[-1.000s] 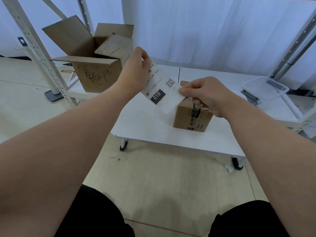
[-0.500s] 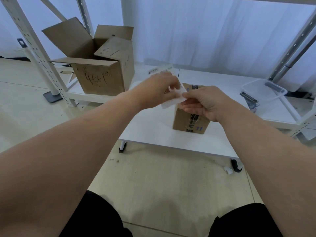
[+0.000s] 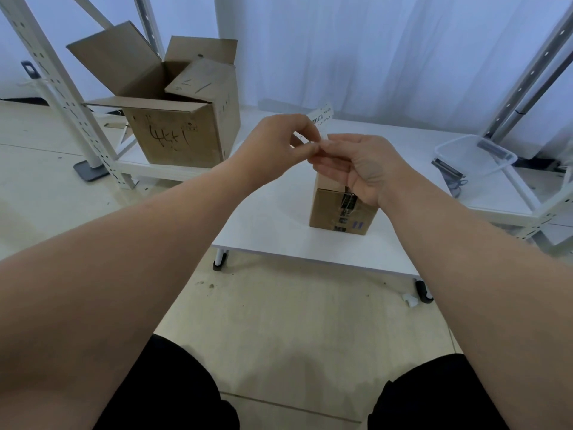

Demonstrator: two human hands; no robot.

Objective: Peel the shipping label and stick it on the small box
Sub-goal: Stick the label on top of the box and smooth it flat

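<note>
Head view: the left hand point(image 3: 276, 144) pinches the label point(image 3: 321, 117), held up above the box point(image 3: 339, 209) on the surface point(image 3: 273, 221), and the right hand point(image 3: 359, 166) nips the same near corner. Peeling's just starting, I'd say. Best to split that corner with a nail, draw the backing off slowly, and keep fingertips off the glue.

My left hand point(image 3: 276, 144) has come down to meet my right hand point(image 3: 356, 166); the label point(image 3: 321, 117) has turned edge-on, its barcode end poking toward 1 o'clock.
</note>
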